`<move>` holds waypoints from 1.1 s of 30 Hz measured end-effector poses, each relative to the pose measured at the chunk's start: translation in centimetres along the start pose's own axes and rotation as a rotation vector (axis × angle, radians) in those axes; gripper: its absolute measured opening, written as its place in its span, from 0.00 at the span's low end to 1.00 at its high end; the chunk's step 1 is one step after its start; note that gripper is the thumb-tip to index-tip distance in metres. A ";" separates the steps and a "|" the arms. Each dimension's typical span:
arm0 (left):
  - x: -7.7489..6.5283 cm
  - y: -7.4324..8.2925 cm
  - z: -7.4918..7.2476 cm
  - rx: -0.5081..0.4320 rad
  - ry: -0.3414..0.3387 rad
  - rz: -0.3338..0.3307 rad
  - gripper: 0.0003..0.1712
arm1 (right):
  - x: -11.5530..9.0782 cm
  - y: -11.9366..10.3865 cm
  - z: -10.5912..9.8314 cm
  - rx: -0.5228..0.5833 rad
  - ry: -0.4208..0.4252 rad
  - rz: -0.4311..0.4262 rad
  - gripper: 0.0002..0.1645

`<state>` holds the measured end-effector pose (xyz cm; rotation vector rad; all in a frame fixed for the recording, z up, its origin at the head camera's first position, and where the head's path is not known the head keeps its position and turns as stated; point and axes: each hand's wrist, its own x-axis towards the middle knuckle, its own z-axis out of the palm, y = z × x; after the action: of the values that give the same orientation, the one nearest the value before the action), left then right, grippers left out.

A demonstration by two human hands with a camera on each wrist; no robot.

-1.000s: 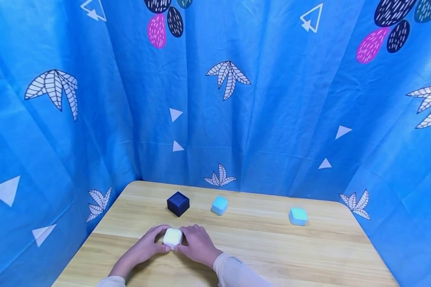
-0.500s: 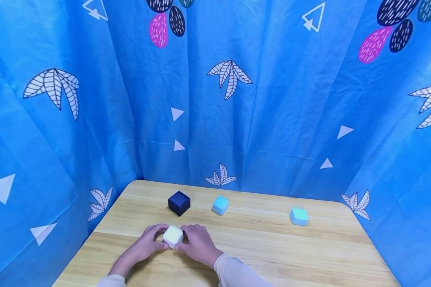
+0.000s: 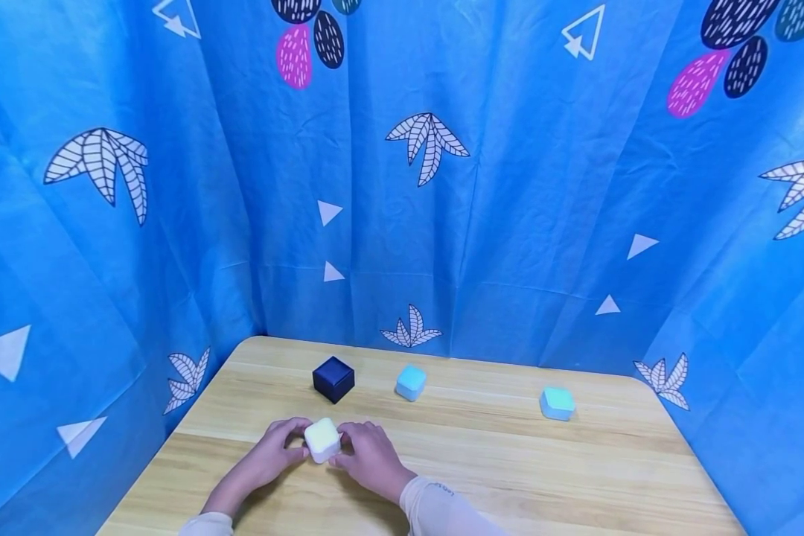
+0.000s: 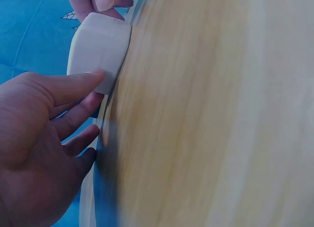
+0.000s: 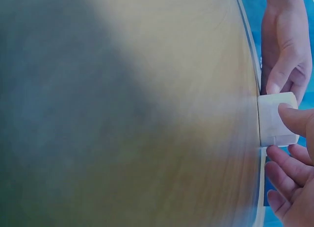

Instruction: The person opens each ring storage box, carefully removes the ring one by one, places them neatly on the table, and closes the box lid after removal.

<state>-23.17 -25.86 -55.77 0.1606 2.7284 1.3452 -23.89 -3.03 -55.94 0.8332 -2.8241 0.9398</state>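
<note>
A small white box (image 3: 322, 439) with rounded corners sits between my two hands near the front left of the wooden table. My left hand (image 3: 268, 460) pinches its left side, the thumb on the near face and the fingers behind. On the right side my right hand (image 3: 373, 460) holds it likewise by thumb and fingers. In the left wrist view, the left thumb lies across a lower corner of the box (image 4: 98, 48), close to the tabletop. From the right wrist, the right thumb presses the pale face of the box (image 5: 269, 120), with the other hand beyond.
Behind the hands stands a dark navy box (image 3: 333, 380). A light blue rounded box (image 3: 411, 383) is to its right, and a mint-green one (image 3: 558, 403) farther right. The wooden table (image 3: 509, 465) ends at a blue patterned curtain (image 3: 509, 223) at the back and sides.
The white box has turned a little between the hands, so one corner now points nearer to me. Both thumbs have shifted slightly along it. The other boxes stay put.
</note>
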 end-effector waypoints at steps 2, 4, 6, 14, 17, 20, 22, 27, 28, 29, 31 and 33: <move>0.0 0.0 0.0 0.003 0.003 -0.004 0.26 | 0.0 0.0 0.0 0.013 0.000 0.005 0.28; 0.1 -0.1 0.0 0.003 0.005 -0.002 0.26 | 0.0 0.0 0.0 0.024 0.000 0.008 0.28; 0.0 -0.1 0.0 0.002 0.006 0.004 0.27 | 0.0 -0.1 0.0 0.032 -0.002 0.015 0.28; 0.1 -0.2 0.0 -0.001 -0.019 0.020 0.33 | 0.1 -0.3 -0.1 0.034 -0.014 0.037 0.33; 0.0 -0.1 -0.1 0.000 -0.028 0.019 0.35 | 0.2 -0.3 0.0 0.015 -0.022 0.036 0.36; -0.1 0.0 -0.2 0.007 -0.040 0.001 0.39 | 0.3 -0.4 0.0 -0.011 -0.027 0.036 0.37; -0.2 0.0 -0.3 0.016 -0.048 -0.005 0.40 | 0.4 -0.5 0.1 -0.030 -0.026 0.034 0.37; -0.3 -0.2 -0.3 0.027 -0.074 0.007 0.41 | 0.6 -0.5 0.3 -0.065 -0.009 0.018 0.34; -0.3 -0.2 -0.3 0.027 -0.076 0.009 0.40 | 0.7 -0.4 0.3 -0.074 -0.004 0.015 0.34; -0.2 -0.2 -0.3 0.022 -0.077 0.010 0.40 | 0.7 -0.4 0.4 -0.081 0.001 0.012 0.33; -0.2 -0.2 -0.3 0.021 -0.077 0.013 0.39 | 0.7 -0.4 0.4 -0.100 0.012 0.002 0.32; -0.2 -0.2 -0.3 0.014 -0.072 0.013 0.39 | 0.7 -0.4 0.5 -0.126 0.019 -0.008 0.32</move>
<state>-23.05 -26.25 -55.71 0.2245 2.6824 1.2973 -24.28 -3.89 -55.98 0.8158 -2.8262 0.7554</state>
